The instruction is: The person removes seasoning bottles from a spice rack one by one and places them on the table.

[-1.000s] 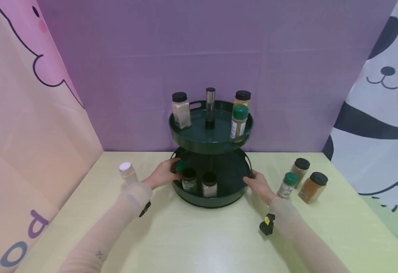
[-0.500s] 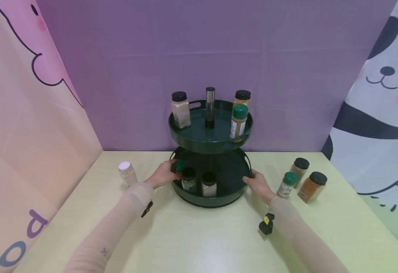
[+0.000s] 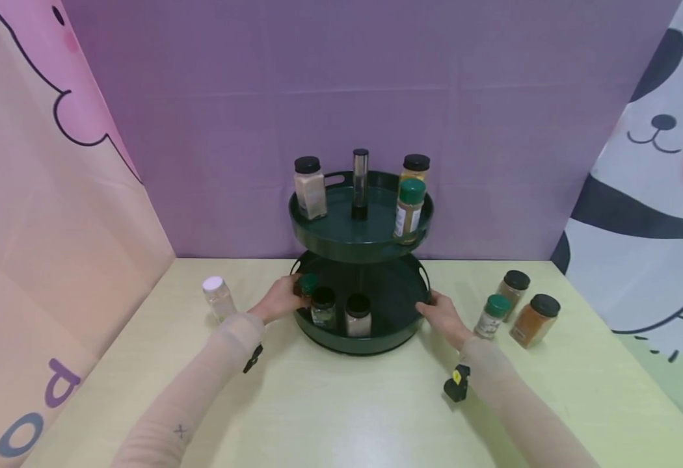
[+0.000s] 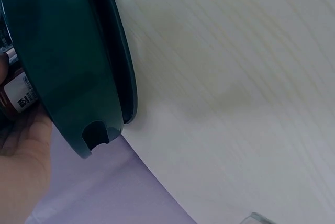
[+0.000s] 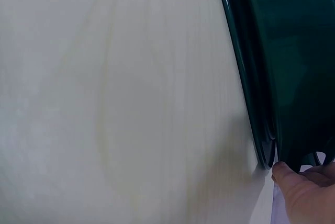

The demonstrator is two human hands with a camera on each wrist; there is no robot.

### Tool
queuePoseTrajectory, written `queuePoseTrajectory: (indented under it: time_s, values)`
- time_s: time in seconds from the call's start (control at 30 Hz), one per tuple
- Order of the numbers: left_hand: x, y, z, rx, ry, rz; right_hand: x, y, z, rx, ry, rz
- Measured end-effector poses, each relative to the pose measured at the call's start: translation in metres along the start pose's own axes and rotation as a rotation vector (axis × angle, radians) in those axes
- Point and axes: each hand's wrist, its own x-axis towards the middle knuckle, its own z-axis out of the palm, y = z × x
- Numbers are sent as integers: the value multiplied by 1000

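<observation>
A dark green two-tier turntable organizer [image 3: 361, 250] stands at the back middle of the table. Inside its lower tier, at the left rim, my left hand [image 3: 280, 299] holds a green-capped spice jar [image 3: 308, 284]. The left wrist view shows that jar's white label [image 4: 21, 92] between thumb and fingers, behind the tray wall. At the opposite side my right hand [image 3: 443, 316] grips the lower tray's rim near its handle cutout; in the right wrist view the thumb [image 5: 285, 174] lies against the wall. Two black-capped jars, one greenish [image 3: 323, 308] and one pale [image 3: 358, 316], stand at the lower tier's front.
The upper tier bears a black-capped square jar [image 3: 310, 188], a yellow jar [image 3: 415, 166], a green-capped jar [image 3: 409, 211] and a central post [image 3: 360, 185]. A white-capped jar [image 3: 220, 299] stands at left; an orange jar [image 3: 535, 322], a brown jar [image 3: 514, 292] and a green-capped jar [image 3: 492, 316] at right.
The left forearm has shifted slightly right and the fingers sit a little farther left on the green-capped jar. The right hand stays at the rim; the jars and organizer keep their places.
</observation>
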Motion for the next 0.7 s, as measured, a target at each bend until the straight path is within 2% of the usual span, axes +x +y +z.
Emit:
queuePoseTrajectory:
  time_s: [0.27,0.4,0.53,0.7]
  values:
    - [-1,1,-2,-20,-11,-17,-1,-5,-1,-22,-9,55]
    - [-1,2,-3,-21,-3,-5,-1,-6,-1,-18,-12,65]
    - [-2,2,-5,-43,31,16,-1,-5,-1,-13,-16,68]
    - [-4,1,-9,-32,96,8,-1,-5,-1,-13,-14,65]
